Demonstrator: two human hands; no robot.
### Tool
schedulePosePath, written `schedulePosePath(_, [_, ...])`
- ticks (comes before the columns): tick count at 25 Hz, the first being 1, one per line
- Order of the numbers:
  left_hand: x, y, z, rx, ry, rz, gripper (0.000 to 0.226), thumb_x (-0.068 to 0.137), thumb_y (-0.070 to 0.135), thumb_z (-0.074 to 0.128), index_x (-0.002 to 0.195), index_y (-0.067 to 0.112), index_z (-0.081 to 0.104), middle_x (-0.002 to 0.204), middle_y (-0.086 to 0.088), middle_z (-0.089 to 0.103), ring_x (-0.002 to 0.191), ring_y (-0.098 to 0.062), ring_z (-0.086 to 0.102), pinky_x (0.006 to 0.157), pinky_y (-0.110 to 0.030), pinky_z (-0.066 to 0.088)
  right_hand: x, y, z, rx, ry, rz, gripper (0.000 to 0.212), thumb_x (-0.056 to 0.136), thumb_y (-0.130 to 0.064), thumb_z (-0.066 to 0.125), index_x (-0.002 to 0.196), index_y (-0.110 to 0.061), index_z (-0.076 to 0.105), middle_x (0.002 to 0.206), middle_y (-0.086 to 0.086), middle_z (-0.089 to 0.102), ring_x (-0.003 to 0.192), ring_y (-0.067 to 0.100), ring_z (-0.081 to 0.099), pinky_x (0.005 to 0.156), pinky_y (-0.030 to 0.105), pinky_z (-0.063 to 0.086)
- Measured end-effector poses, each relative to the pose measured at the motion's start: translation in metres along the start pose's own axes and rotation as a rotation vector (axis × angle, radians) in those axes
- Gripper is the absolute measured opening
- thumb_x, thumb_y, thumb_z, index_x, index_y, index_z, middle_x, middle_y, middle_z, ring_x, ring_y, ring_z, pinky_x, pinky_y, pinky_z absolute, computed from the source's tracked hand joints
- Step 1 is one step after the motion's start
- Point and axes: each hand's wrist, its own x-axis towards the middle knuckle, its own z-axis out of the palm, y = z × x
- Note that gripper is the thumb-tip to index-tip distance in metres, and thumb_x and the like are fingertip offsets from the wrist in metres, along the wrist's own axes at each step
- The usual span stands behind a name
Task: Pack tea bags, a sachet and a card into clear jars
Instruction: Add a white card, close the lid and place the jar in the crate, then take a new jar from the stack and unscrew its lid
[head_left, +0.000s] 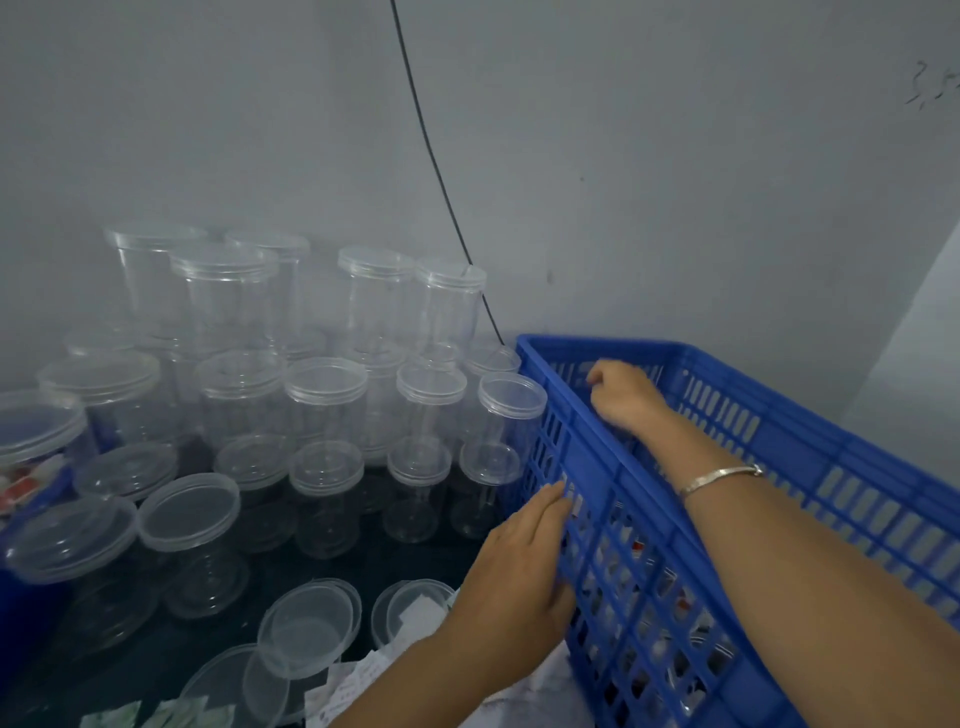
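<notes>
so the jars (322, 410) are stacked along the back left of the surface (395, 566) against the wall (675, 182), loose lids (306, 629) lie in front of them near the front edge, and the crate (810, 447) sits on the right, left hand (519, 566) on its outer side, right hand (623, 395) inside by its far corner

Grasp of right hand (626, 397) indistinct inside blue crate (821, 452); crate's contents obscure behind slots.

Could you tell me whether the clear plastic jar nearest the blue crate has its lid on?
Lid on: a translucent round lid caps the clear plastic jar beside the blue slatted crate.
</notes>
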Motion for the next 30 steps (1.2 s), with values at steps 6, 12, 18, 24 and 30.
schedulePosePath(6, [-0.037,-0.024,-0.03,-0.091,0.042,-0.168,0.063,0.096,0.021,0.05,0.149,0.031,0.018,0.155,0.028,0.001,0.142,0.004,0.014,0.117,-0.028,0.021,-0.014,-0.079,0.017,-0.311,-0.017,-0.286,0.062,0.101,-0.061,0.033,0.139,-0.014,0.047,0.139,0.014,0.052,0.131,0.034,0.045,0.108,0.052,0.03])
schedulePosePath(12, [-0.085,-0.039,-0.05,-0.113,0.066,-0.24,0.062,0.097,0.024,0.05,0.148,0.036,0.016,0.149,0.039,-0.005,0.141,0.011,0.009,0.116,-0.024,0.022,-0.019,-0.082,0.063,-0.408,-0.043,-0.16,0.068,0.101,-0.063,0.03,0.149,-0.015,0.032,0.149,0.022,0.043,0.144,0.036,0.031,0.119,0.062,0.003])
schedulePosePath(18, [-0.098,-0.039,-0.058,-0.165,0.119,-0.267,0.061,0.098,0.02,0.051,0.15,0.026,0.02,0.156,0.025,0.005,0.142,0.002,0.015,0.116,-0.024,0.023,-0.036,-0.088,0.049,-0.244,-0.014,-0.126,0.082,0.089,-0.059,0.062,0.147,-0.01,0.031,0.148,0.027,0.035,0.136,0.04,0.038,0.117,0.055,0.022])
schedulePosePath(24, [-0.125,-0.04,-0.071,-0.257,0.197,-0.341,0.082,0.088,0.033,0.067,0.151,0.023,0.016,0.152,0.021,0.016,0.132,0.019,0.015,0.103,0.002,0.016,-0.143,-0.116,0.023,0.017,-0.131,-0.432,0.095,0.072,-0.065,0.071,0.151,-0.029,0.031,0.148,0.01,0.031,0.137,0.028,0.032,0.105,0.039,0.035])
schedulePosePath(30, [-0.191,-0.038,-0.073,-0.582,0.124,-0.394,0.095,0.06,0.042,0.087,0.136,0.036,0.031,0.128,0.019,0.051,0.119,-0.002,0.054,0.095,-0.029,0.051,-0.261,-0.138,0.047,0.023,-0.602,-0.726,0.082,0.059,-0.094,0.047,0.131,-0.057,0.032,0.118,-0.027,0.044,0.113,-0.005,0.04,0.095,0.029,0.043])
